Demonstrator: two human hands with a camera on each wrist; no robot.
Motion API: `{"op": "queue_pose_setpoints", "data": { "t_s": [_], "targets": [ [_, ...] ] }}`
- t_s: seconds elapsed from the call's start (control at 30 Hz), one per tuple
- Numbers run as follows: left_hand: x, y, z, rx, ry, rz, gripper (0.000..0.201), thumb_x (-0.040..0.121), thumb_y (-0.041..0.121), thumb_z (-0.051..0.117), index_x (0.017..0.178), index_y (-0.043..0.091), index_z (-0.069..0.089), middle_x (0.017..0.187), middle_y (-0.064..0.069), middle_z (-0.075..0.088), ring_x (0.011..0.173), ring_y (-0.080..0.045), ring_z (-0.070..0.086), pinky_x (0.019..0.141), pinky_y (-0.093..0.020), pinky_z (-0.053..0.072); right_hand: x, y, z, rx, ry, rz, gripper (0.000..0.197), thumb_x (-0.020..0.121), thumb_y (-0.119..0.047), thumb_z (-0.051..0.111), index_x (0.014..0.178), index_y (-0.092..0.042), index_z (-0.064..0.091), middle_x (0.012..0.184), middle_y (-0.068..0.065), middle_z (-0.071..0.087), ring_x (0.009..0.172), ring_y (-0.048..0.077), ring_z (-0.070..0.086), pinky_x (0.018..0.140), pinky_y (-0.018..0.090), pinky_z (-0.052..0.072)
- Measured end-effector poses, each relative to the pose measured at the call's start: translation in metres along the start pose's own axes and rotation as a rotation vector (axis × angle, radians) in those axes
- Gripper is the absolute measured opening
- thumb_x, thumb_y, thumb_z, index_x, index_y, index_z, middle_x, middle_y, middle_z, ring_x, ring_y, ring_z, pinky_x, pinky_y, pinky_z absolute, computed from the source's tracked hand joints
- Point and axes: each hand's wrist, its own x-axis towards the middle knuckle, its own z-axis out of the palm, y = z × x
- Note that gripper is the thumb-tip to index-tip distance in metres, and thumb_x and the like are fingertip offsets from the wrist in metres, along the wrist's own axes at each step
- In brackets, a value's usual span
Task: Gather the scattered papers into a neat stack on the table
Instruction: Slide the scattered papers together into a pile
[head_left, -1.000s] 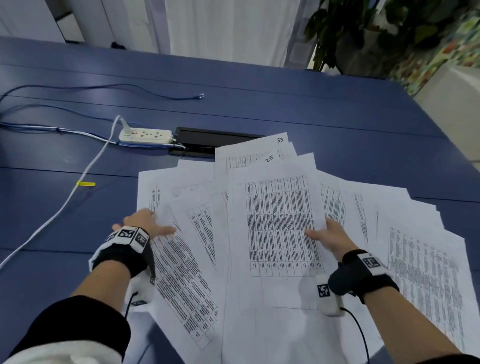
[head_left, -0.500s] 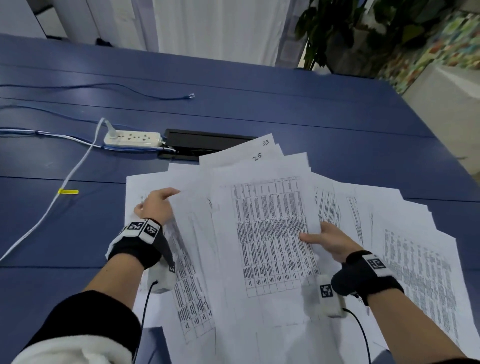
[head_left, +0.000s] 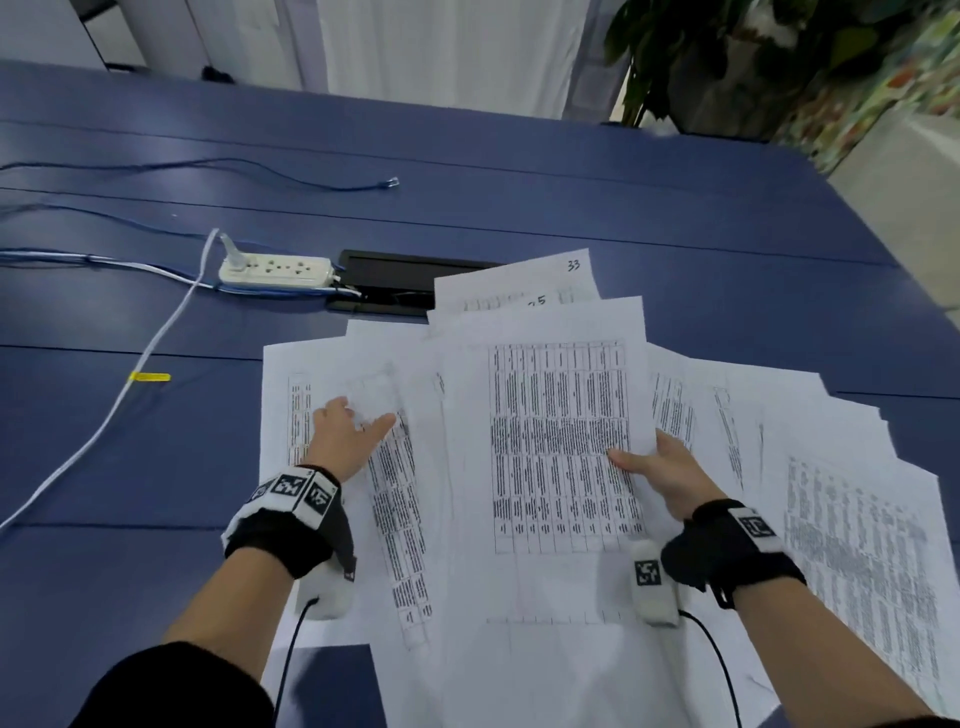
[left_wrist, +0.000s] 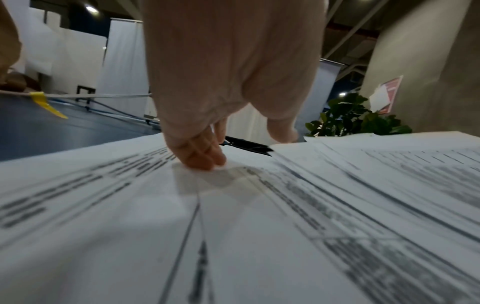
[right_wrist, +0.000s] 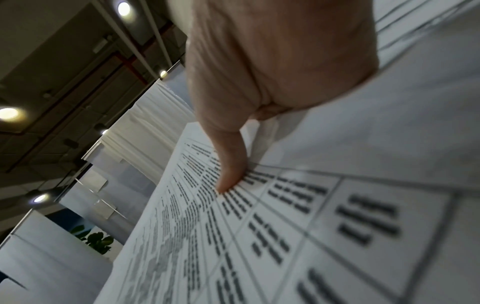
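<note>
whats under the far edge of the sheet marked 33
The sheet marked 33 overlaps the right end of the black cable hatch set in the blue table. The hatch's left part shows, with cords entering it; whatever lies beneath the paper is covered.

The person is wearing a black fabric wrist strap (head_left: 283, 535) on the left forearm and a matching black strap (head_left: 727, 545) on the right. Each strap is carrying white square tags printed with black-and-white fiducial markers (head_left: 296, 488). A white capsule-shaped camera module (head_left: 324, 590) is hanging under each wrist, trailing a thin black cable (head_left: 288, 654). A black sleeve (head_left: 176, 686) is covering the left upper forearm.
</note>
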Motion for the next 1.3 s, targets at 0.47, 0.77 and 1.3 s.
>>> {"op": "queue_pose_setpoints", "data": {
  "t_s": [0.47,0.77,1.3],
  "targets": [
    [-0.025,0.007,0.010,0.482,0.126,-0.180,0.086,0.076,0.035,0.073,0.132,-0.011,0.027,0.136,-0.024,0.034,0.128,-0.037,0.033,0.106,-0.043,0.033,-0.008,-0.002,0.012,0.021,-0.057,-0.008,0.046,0.080,-0.008,0.070,0.124,-0.004,0.055,0.118,0.010,0.063,0.113,0.027,0.057,0.106,0.041,0.038],
    [-0.018,-0.012,-0.004,-0.035,0.232,-0.135,0.047,0.078,0.013,0.070,0.116,-0.004,0.048,0.110,-0.021,0.062,0.108,-0.036,0.058,0.090,-0.038,0.047,-0.005,-0.016,0.024,-0.118,-0.080,-0.056,0.034,0.082,-0.010,0.069,0.114,-0.009,0.059,0.116,0.011,0.063,0.114,0.031,0.057,0.106,0.048,0.039],
    [-0.025,0.026,0.032,-0.206,-0.105,0.029,0.046,0.100,0.027,0.032,0.135,-0.003,0.034,0.138,-0.007,0.040,0.133,-0.025,0.036,0.109,-0.034,0.026,-0.013,-0.007,0.020,0.011,-0.184,0.000,0.037,0.086,-0.005,0.061,0.121,-0.013,0.051,0.132,0.009,0.055,0.111,0.021,0.055,0.105,0.041,0.038]
  ]
}}
